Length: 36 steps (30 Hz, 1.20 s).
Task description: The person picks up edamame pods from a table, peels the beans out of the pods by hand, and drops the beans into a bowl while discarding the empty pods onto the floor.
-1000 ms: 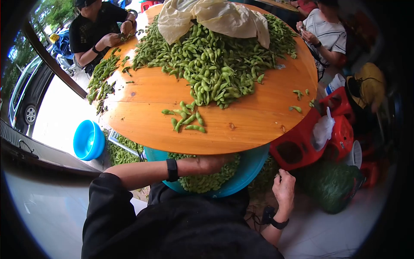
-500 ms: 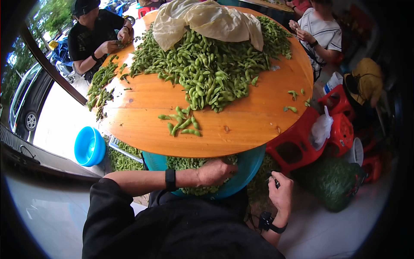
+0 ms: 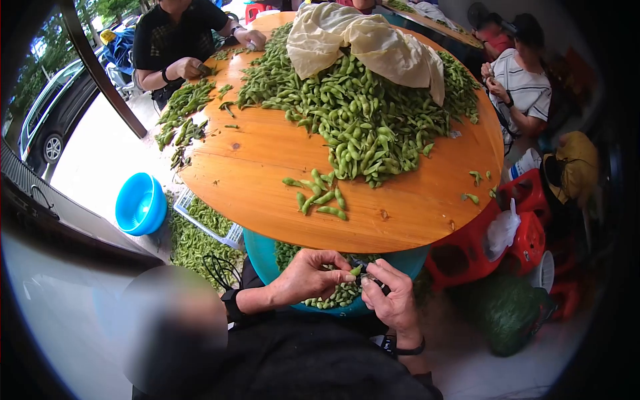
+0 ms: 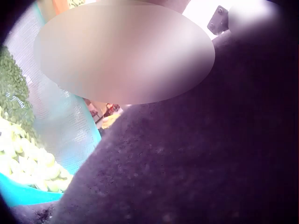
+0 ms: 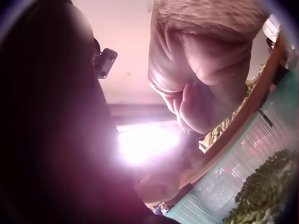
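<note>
Hands drawn together since the earlier frame: the left hand and the right hand, previously well apart, now meet over the turquoise basin. Largest in the view is the round wooden surface. On it lies a broad heap of green pods, partly covered by a pale cloth. Below the near edge of the surface stands the basin, holding pale green beans. A few loose pods lie on the surface between the heap and that near edge.

Between the 2 hands, above the basin, is 1 green pod. The left hand pinches it between thumb and finger. The right hand, fingers curled, grips a small dark object close against the pod; its exact kind cannot be told, and the right wrist view does not show the fingertips clearly.

Step in hand, as judged: opening 1 pod to free its beans. Next move, as judged: the left hand needs to keep the pod steady while the right hand works at its end, with both staying over the basin so that freed beans fall inside.
</note>
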### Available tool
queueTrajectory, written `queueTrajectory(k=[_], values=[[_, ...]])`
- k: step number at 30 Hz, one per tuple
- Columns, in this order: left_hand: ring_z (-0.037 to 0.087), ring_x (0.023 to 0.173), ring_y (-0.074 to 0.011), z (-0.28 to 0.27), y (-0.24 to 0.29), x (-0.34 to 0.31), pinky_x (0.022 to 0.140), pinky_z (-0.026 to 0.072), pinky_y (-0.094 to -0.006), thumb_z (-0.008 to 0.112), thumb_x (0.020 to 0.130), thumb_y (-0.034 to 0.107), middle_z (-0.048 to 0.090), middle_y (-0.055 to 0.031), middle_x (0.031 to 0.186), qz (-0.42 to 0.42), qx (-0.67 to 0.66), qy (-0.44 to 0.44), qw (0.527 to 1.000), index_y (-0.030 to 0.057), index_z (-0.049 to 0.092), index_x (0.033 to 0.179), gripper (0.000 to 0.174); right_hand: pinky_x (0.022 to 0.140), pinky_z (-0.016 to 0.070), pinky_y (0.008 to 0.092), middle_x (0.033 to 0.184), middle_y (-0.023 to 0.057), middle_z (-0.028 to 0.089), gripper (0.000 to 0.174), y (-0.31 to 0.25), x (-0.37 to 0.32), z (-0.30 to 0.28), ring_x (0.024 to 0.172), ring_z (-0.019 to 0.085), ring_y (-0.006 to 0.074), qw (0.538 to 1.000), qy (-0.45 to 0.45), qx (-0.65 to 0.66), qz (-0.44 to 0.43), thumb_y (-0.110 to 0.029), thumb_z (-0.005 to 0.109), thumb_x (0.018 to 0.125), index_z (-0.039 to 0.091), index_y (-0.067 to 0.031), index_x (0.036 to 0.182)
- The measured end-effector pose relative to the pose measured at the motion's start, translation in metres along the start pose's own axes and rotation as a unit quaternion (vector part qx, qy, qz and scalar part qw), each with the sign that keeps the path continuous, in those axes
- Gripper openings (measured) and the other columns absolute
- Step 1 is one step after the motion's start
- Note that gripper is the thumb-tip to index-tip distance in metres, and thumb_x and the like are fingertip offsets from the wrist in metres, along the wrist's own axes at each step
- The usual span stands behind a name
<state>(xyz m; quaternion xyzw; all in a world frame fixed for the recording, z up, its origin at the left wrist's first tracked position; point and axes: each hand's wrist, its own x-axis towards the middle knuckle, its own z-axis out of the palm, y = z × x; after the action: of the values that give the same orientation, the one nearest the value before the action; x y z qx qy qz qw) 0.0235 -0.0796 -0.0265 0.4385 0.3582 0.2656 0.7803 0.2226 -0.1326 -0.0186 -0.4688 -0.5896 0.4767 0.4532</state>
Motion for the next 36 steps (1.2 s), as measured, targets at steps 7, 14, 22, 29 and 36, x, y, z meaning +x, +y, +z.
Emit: queueTrajectory(k=[7, 14, 22, 29, 36], values=[[0.052, 0.053, -0.0051, -0.002, -0.004, -0.005, 0.046, 0.0406, -0.0222, 0.069, 0.092, 0.009, 0.057, -0.0002, 0.062, 0.046, 0.073, 0.065, 0.994, -0.0013, 0.065, 0.094, 0.011, 0.050, 0.0431, 0.0247, 0.082, 0.0058, 0.052, 0.013, -0.008, 0.007, 0.007, 0.061, 0.053, 0.0086, 0.997, -0.007, 0.049, 0.064, 0.005, 0.060, 0.089, 0.061, 0.0109, 0.100], [0.048, 0.047, -0.0068, -0.010, -0.009, -0.002, 0.042, 0.0330, -0.0214, 0.069, 0.091, 0.009, 0.064, -0.0034, 0.069, -0.052, -0.133, -0.033, 0.989, 0.0031, 0.065, 0.088, 0.008, 0.047, 0.0395, 0.0241, 0.083, 0.0053, 0.050, 0.013, 0.000, 0.010, 0.001, 0.059, 0.052, 0.0081, 0.997, -0.035, 0.068, 0.015, 0.004, 0.060, 0.091, 0.062, 0.0114, 0.101], [0.054, 0.054, -0.0090, -0.014, -0.019, -0.004, 0.046, 0.0385, -0.0219, 0.071, 0.090, 0.011, 0.065, -0.0045, 0.075, 0.016, -0.141, -0.072, 0.987, 0.0039, 0.063, 0.093, 0.011, 0.052, 0.0424, 0.0293, 0.081, 0.0087, 0.051, 0.015, 0.009, 0.011, 0.011, 0.060, 0.054, 0.0167, 0.999, -0.024, -0.006, -0.022, 0.004, 0.060, 0.087, 0.062, 0.0073, 0.101], [0.052, 0.053, -0.0144, -0.003, -0.023, -0.006, 0.050, 0.0413, -0.0342, 0.063, 0.097, 0.019, 0.055, -0.0074, 0.061, 0.196, 0.261, 0.043, 0.944, -0.0011, 0.051, 0.084, 0.027, 0.055, 0.0466, 0.0326, 0.080, 0.0138, 0.054, 0.015, -0.001, 0.009, 0.025, 0.062, 0.059, 0.0248, 0.974, 0.055, -0.191, -0.108, 0.003, 0.063, 0.082, 0.061, 0.0075, 0.096], [0.049, 0.063, -0.0173, 0.001, -0.024, -0.005, 0.057, 0.0420, -0.0360, 0.044, 0.101, 0.012, 0.049, -0.0088, 0.071, 0.129, 0.176, 0.011, 0.976, -0.0010, 0.046, 0.095, 0.014, 0.060, 0.0480, 0.0391, 0.086, 0.0175, 0.053, 0.018, 0.004, 0.005, 0.047, 0.071, 0.058, 0.0351, 0.932, 0.128, -0.302, -0.153, 0.005, 0.063, 0.080, 0.061, 0.0047, 0.098]])
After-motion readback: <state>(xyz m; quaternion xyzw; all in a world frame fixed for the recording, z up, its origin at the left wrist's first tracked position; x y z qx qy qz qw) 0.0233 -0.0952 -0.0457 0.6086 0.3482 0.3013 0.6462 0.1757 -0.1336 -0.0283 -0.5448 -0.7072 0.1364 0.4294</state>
